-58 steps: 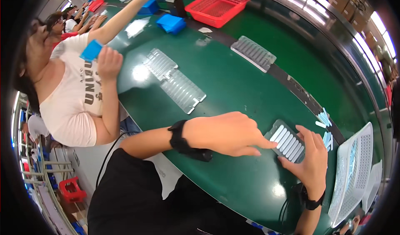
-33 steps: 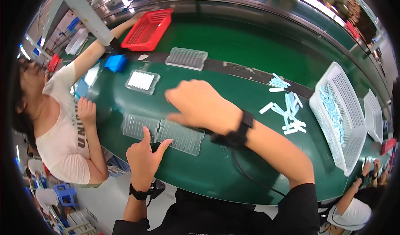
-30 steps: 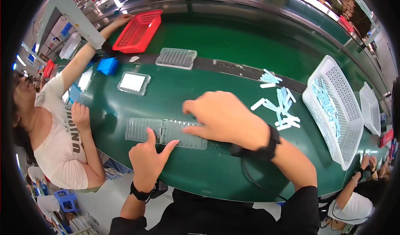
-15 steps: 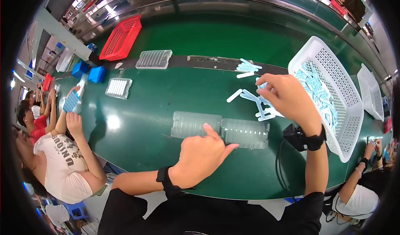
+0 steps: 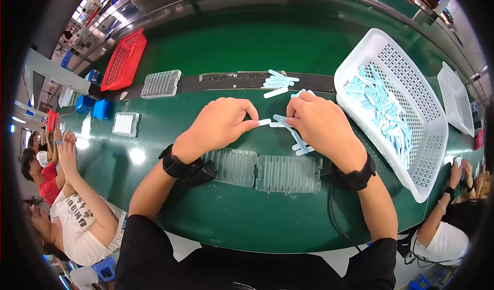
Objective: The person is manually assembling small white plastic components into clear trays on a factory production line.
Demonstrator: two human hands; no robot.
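My left hand [image 5: 218,122] pinches the end of a small white stick [image 5: 264,122] between thumb and forefinger. Just right of it, my right hand [image 5: 324,128] is closed over the loose pile, its thumb pressed on a light blue stick [image 5: 281,118]; its other fingers are partly hidden. More light blue and white sticks [image 5: 300,147] lie on the table under and beside this hand. Nearer to me rests a clear ribbed plastic tray [image 5: 289,173], with a matching clear ribbed piece [image 5: 235,167] against its left side. No sticks show in either.
A white basket [image 5: 432,130] full of sticks stands at right. Another small stick pile [image 5: 280,79] lies farther back. Toward the left are a clear tray [image 5: 161,84], a tray holding white sticks [image 5: 125,124], a red basket [image 5: 123,58] and blue boxes [image 5: 102,109]. Co-workers sit at both sides.
My left hand has left the clear trays, moved up and now holds a white stick. My right hand has shifted left and closed over the pile. The whole view has turned slightly.
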